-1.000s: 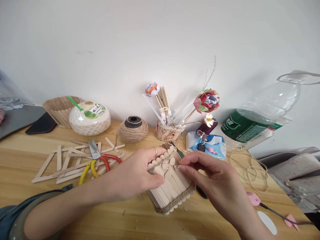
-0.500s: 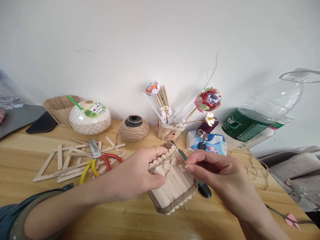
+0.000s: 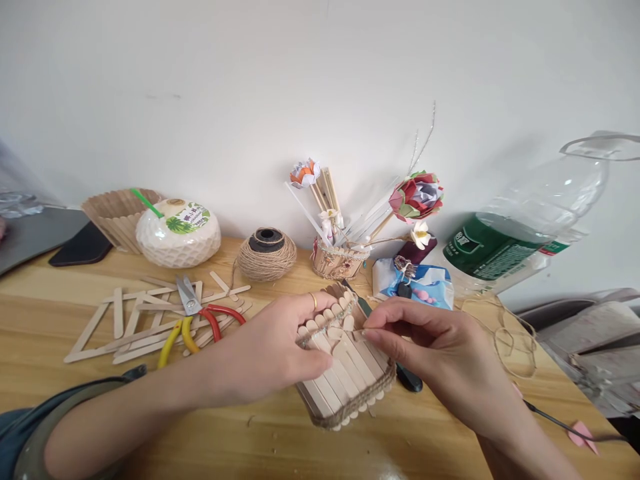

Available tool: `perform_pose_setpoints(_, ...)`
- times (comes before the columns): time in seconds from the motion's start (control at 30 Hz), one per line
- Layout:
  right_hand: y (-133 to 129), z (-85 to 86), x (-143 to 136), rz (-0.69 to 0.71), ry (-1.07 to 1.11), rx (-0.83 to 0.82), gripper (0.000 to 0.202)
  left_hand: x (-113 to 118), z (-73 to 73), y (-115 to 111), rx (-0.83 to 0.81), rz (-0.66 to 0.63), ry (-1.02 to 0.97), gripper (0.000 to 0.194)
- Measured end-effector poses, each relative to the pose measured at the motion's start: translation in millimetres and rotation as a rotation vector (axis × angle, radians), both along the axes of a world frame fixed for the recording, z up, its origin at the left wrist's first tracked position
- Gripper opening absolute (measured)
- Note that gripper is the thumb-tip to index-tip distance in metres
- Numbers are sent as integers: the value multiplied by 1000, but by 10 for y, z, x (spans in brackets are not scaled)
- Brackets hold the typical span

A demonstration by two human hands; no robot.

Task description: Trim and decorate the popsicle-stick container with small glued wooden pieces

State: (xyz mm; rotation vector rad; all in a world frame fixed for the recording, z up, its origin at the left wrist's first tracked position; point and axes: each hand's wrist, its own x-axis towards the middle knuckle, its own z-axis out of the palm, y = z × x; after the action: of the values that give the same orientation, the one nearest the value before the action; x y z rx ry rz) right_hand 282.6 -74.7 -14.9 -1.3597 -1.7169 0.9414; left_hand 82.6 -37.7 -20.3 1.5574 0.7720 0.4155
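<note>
A small container made of craft sticks lies tilted on its side, with twine wound near its lower end and a beaded strip near its scalloped rim. My left hand is closed around the rim end, thumb on the stick wall. Against that wall, my right hand pinches a small cut piece of craft stick between thumb and forefinger. Other short pieces form a petal-like cluster beside it. Partly hidden behind the container is a dark green and black tool.
Scissors lie over loose craft sticks on the left. Behind stand a coconut with a straw, a twine spool, a flower holder and a large plastic bottle. Loose twine and a cable are at right.
My right hand has moved slightly left, bringing the small stick piece closer to the petal-like cluster. My left hand and the container stay nearly in place.
</note>
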Motion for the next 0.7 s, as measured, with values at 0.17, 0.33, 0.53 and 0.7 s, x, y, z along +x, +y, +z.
perform_pose_setpoints(0.17, -6, -5, 4, -3, -27, 9, 11, 5, 16, 6, 3, 3, -6, 18)
perform_pose_setpoints(0.33, 6, -4, -25, -26, -48, 39, 13, 2, 13, 7, -3, 0, -35, 22)
perform_pose_setpoints(0.53, -2, 14, -52, -49, -71, 82, 14, 3, 0, -2, -33, -5, -58, 26)
perform_pose_setpoints(0.7, -19, -11, -40, -61, -80, 90, 13, -4, 0, 11, -50, -7, -62, 32)
